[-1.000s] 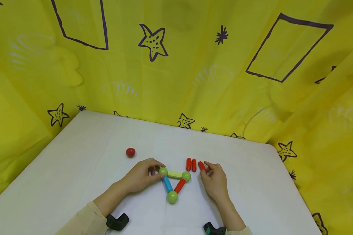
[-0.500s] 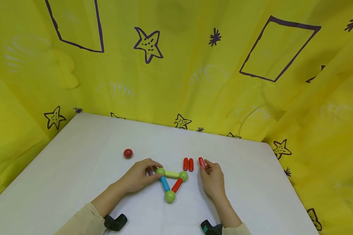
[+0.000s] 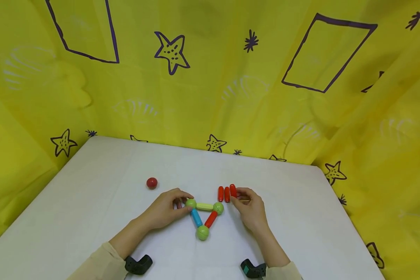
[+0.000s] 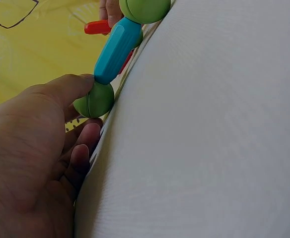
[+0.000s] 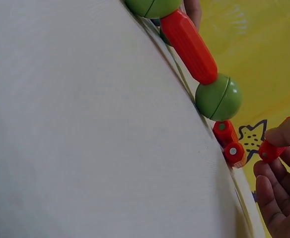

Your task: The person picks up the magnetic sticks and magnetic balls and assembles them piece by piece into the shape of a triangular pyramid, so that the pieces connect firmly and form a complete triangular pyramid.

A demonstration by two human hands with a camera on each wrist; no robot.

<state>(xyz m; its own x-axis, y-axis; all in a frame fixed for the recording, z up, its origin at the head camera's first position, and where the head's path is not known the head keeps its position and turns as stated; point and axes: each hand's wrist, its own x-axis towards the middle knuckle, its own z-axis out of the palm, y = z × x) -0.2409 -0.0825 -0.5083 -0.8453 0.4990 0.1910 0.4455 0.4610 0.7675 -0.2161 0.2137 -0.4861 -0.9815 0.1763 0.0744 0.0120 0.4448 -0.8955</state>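
A flat triangle of magnetic building pieces lies on the white table (image 3: 154,237). Green balls form its corners; a pale yellow-green rod (image 3: 205,207), a blue rod (image 3: 196,218) and a red rod (image 3: 211,219) form its sides. My left hand (image 3: 168,210) pinches the far-left green ball (image 4: 96,100) between thumb and fingers. To the right, my right hand (image 3: 252,210) pinches a loose red magnetic rod (image 3: 233,190) close beside two other red rods (image 5: 234,152). Seen from the right wrist, the held rod (image 5: 269,150) is apart from that pair, its end facing the camera.
A red ball (image 3: 152,183) lies at the back left, beyond the left hand. Black wrist devices (image 3: 138,265) are on both forearms. A yellow patterned curtain (image 3: 203,89) hangs along the table's back and sides.
My right hand has shifted a little right with the red rod, then back left toward the two lying rods. The left hand keeps its grip; the head view has shifted slightly.
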